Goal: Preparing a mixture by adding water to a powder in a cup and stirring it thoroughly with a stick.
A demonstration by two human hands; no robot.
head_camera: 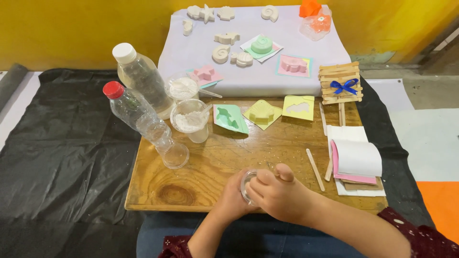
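Note:
Both my hands meet at the near edge of a wooden board. My left hand cups a small clear plastic cup from below and the side. My right hand is closed over the cup's mouth, fingers curled, and seems to pinch a thin stick that pokes out near my fingertips. The cup's contents are hidden by my hands.
On the board stand two clear bottles, one with a red cap, one white, and two cups of white powder. Coloured shell moulds, craft sticks, a paper stack and white plaster casts lie beyond.

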